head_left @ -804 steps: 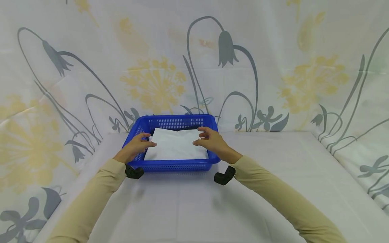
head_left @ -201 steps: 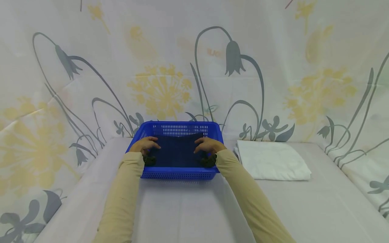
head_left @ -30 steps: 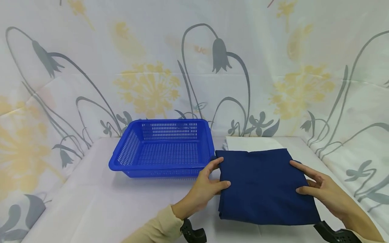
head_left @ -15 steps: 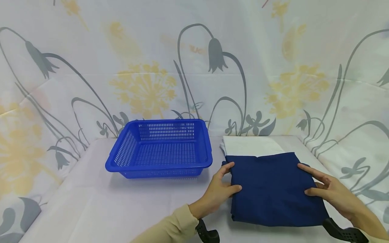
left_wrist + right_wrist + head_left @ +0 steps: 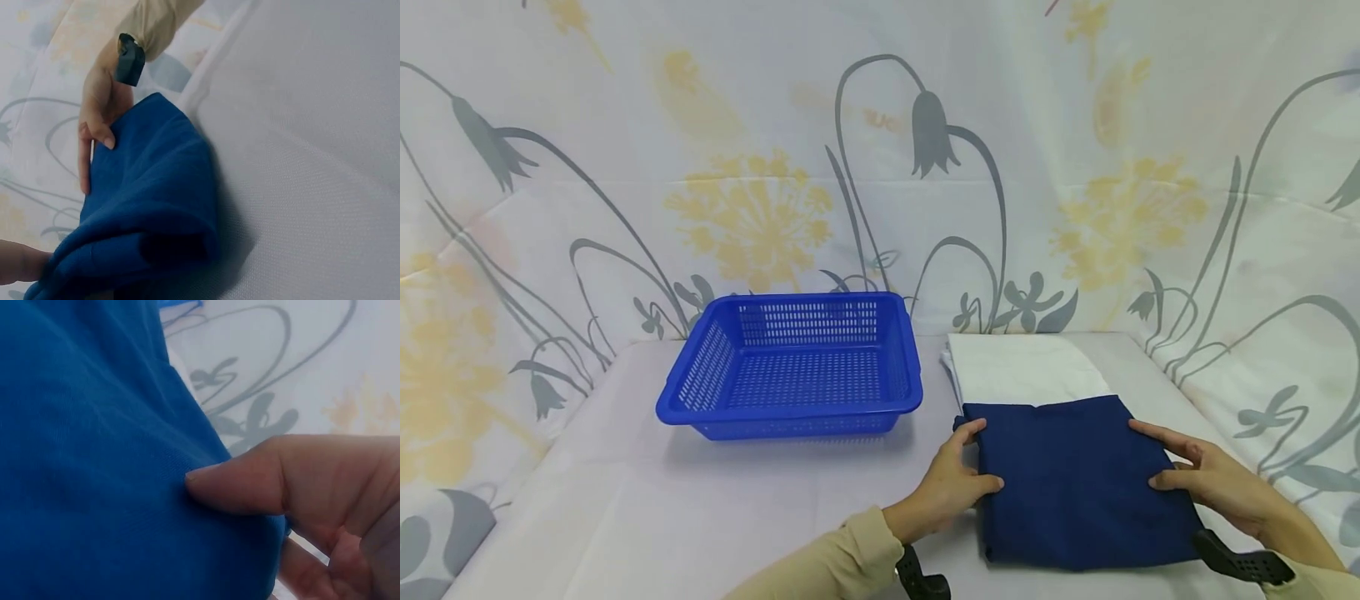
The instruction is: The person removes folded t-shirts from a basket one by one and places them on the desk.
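A folded navy cloth (image 5: pixel 1082 483) lies flat between my two hands at the front right of the head view, overlapping the near part of a folded white cloth (image 5: pixel 1022 367). My left hand (image 5: pixel 946 485) pinches its left edge, thumb on top and the other fingers at the side and below. On the opposite edge my right hand (image 5: pixel 1225 483) grips it the same way; the right wrist view shows the thumb (image 5: pixel 237 484) pressing into the fabric. Layered folds of the navy cloth (image 5: pixel 150 187) face the left wrist camera, close over the white table cover.
A blue perforated plastic basket (image 5: pixel 790 411) with a bare bottom stands left of the cloths. White fabric covers the table (image 5: pixel 737 517). A flower-printed curtain (image 5: pixel 700 125) hangs behind and along both sides.
The white cloth, then the navy one, left the basket for the right side. Over the last second both hands moved the navy cloth rightward and toward me, baring more of the white cloth.
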Tool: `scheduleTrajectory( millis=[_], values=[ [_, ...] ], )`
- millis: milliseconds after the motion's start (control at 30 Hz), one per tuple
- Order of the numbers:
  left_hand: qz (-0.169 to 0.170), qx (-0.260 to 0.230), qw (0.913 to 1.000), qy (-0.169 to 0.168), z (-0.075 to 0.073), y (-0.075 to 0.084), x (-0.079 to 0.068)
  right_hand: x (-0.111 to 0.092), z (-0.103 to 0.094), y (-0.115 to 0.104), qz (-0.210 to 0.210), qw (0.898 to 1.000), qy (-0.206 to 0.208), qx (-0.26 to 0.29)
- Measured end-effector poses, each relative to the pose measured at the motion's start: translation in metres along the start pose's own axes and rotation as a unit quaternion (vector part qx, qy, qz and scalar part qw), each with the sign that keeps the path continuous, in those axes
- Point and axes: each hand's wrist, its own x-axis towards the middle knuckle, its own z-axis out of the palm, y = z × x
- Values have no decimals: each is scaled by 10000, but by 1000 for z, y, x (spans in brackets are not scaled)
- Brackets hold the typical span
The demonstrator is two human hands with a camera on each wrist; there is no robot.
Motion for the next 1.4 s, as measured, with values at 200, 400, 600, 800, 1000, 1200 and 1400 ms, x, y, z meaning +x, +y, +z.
scheduleTrajectory(
  millis=[200, 400, 600, 800, 1000, 1200, 1400],
  values=[
    [-456, -337, 9984, 87, 0, -2, -1, 0, -3, 9, 469, 9986, -227, 35],
    [-635, -300, 9975, 53, -4, -4, 0, 0, -3, 18, 643, 9975, -308, -7],
    [-866, -322, 9957, -102, -8, -5, 1, 2, -3, 24, 669, 9971, -355, -11],
    [-1144, -290, 9924, -356, -14, -5, 2, 3, -4, 29, 627, 9972, -393, -52],
    [-1158, -165, 9922, -441, -17, -4, 3, 5, -3, 33, 560, 9982, -220, -32],
    [-1077, -109, 9925, -577, -26, -4, 1, 4, -1, 34, 606, 9980, -105, -123],
    [-711, 372, 9931, -851, -44, 0, -9, -2, 1, 18, 662, 9881, 545, -1277]
  ],
)
